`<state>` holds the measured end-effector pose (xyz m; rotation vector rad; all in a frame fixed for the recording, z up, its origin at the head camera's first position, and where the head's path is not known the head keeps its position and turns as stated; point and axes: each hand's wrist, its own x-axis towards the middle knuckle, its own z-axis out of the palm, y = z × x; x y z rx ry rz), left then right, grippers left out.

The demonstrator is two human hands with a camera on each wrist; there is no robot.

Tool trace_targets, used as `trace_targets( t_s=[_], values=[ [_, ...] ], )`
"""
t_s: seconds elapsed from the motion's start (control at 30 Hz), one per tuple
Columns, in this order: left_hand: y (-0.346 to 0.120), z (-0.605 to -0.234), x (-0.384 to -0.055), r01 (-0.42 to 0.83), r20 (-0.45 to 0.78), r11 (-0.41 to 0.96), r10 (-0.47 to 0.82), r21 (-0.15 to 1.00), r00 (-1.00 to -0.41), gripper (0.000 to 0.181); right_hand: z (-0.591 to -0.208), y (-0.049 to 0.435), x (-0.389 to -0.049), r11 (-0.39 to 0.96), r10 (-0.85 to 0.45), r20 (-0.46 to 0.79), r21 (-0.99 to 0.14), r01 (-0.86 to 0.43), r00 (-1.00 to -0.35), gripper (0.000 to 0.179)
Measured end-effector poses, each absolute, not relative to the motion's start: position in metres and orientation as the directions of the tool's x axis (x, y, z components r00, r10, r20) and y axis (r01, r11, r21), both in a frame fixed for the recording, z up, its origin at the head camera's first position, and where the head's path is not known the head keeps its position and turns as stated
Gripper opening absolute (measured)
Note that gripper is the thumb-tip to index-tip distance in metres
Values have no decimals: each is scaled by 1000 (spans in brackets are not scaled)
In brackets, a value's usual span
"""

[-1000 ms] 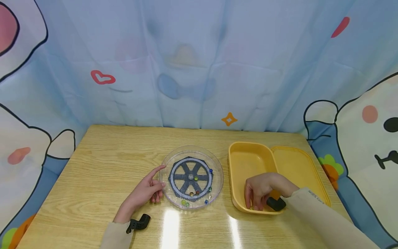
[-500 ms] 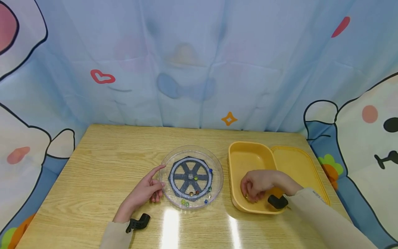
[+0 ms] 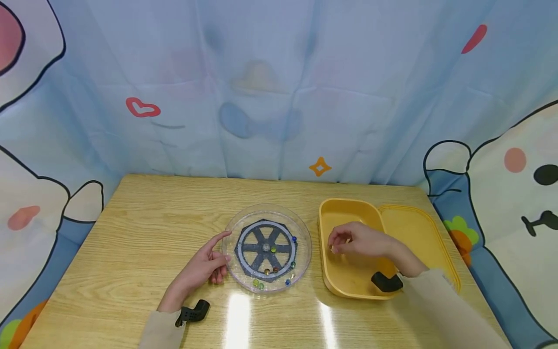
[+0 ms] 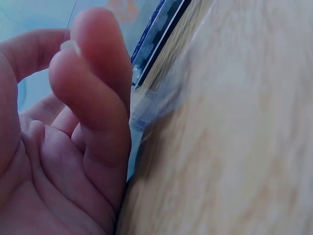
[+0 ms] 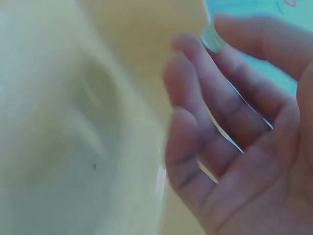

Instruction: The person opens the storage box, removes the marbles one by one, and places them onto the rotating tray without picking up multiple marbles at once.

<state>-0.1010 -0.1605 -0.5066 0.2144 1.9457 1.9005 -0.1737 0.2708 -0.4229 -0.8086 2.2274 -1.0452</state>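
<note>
My right hand (image 3: 359, 240) pinches a small glass marble (image 5: 212, 39) between fingertips and thumb, over the yellow plastic box (image 3: 324, 271). In the right wrist view the marble looks pale and clear, and the other fingers are bent. A clear round dish (image 3: 305, 264) lies on the table with a dark grey six-spoked wheel shape (image 3: 250, 248) in it. Several coloured glass marbles (image 3: 273, 249) are scattered inside the dish. My left hand (image 3: 201, 266) rests at the dish's left rim, index finger extended and thumb tip at the edge, the other fingers loosely curled.
A yellow lid (image 3: 418, 232) lies flat right of the box, partly behind my right forearm. The wooden table (image 3: 174, 208) ends at a blue printed curtain (image 3: 261, 97). Each wrist carries a black camera.
My right hand has risen from low in the yellow box and moved away from me and to the left, the marble in its fingertips. The left hand and dish stay put.
</note>
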Motion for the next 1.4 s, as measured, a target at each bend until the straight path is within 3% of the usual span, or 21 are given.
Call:
trace_targets(
  t_s=[0.2,0.33,0.77,1.4],
  values=[
    [-160,-506,-101,-175,-183,55,378,983,-908,67,-420,254,-170,531,-548,-63,-797,-289,-834,15],
    [-159,-506,-101,-177,-184,54,379,983,-907,67,-416,239,-163,501,-464,-17,-830,-247,-886,21],
    [-160,-507,-100,-178,-185,55,382,983,-906,67,-421,190,-144,451,-533,50,-828,-333,-845,15],
    [-159,-506,-100,-174,-184,59,382,983,-906,67,-427,174,-137,473,-550,31,-812,-342,-835,16]
  ],
)
